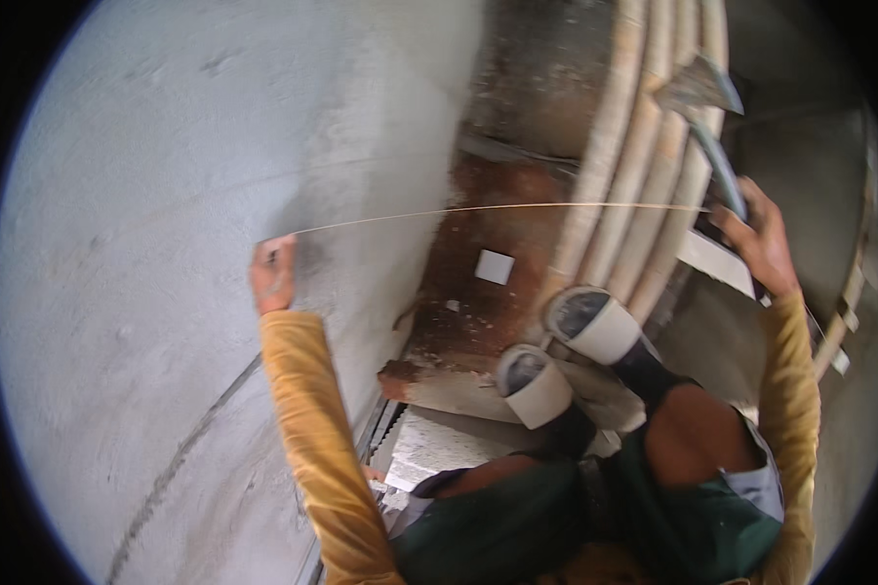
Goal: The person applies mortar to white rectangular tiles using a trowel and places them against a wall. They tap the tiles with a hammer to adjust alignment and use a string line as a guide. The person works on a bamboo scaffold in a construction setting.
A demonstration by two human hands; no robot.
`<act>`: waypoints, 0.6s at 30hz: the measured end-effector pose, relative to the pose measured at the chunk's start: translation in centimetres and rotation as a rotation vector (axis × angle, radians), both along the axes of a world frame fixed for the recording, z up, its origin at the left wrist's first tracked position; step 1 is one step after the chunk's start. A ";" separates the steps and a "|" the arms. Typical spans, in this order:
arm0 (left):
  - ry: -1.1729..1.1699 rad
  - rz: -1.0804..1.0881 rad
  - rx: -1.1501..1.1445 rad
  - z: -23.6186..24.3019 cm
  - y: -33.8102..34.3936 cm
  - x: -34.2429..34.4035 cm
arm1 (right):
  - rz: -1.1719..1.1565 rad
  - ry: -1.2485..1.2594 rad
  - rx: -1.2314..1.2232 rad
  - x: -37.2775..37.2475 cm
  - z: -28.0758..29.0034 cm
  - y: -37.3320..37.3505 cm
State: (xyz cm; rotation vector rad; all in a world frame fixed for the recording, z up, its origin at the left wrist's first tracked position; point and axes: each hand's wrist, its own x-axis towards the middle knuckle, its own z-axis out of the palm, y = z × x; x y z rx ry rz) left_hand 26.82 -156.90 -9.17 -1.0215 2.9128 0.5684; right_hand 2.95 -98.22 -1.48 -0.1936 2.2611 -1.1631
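Observation:
A thin pale string (507,206) stretches from one of my hands to the other, nearly level. At the grey wall on the left, my left hand (273,273) is closed with its fingers pinching one end of the string. My right hand (763,244), out to the right, is closed around the handle of a trowel (698,88). The trowel's grey, angular blade points up and away, over the bamboo poles. The string also reaches the fingers of this right hand; how it is held there is blurred. The trowel's handle is mostly hidden by my hand.
My feet, in white-strapped slides (595,327), stand on several long bamboo poles (644,146) laid side by side. Beside them is a reddish-brown board (498,210) with a small white square piece (495,266) on it. A rough white block (439,448) lies below my left leg.

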 end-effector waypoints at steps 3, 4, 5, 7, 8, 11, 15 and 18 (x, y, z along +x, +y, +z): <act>0.041 -0.044 -0.029 -0.7 -1.5 0.1 | 0.008 0.043 0.016 0.0 -1.7 0.7; 0.106 -0.112 0.017 -0.9 -2.0 0.2 | 0.010 0.036 0.010 -0.2 -2.2 1.0; 0.115 -0.033 0.128 -1.3 -2.5 0.3 | 0.001 0.011 0.035 -0.1 -2.7 1.1; 0.104 0.016 0.260 -1.7 -3.8 0.8 | 0.058 0.042 0.084 -0.2 -3.3 1.3; 0.141 0.034 0.373 -2.1 -4.4 1.0 | 0.055 0.034 0.098 -0.1 -3.5 1.3; 0.239 0.114 0.592 -3.2 -6.6 1.6 | 0.102 0.007 0.168 0.1 -4.1 0.9; 0.249 0.214 0.564 -4.3 -8.9 2.1 | 0.159 -0.054 0.215 1.3 -4.5 0.4; 0.199 0.271 0.454 -4.4 -9.9 2.2 | 0.117 -0.037 0.205 1.8 -4.1 1.0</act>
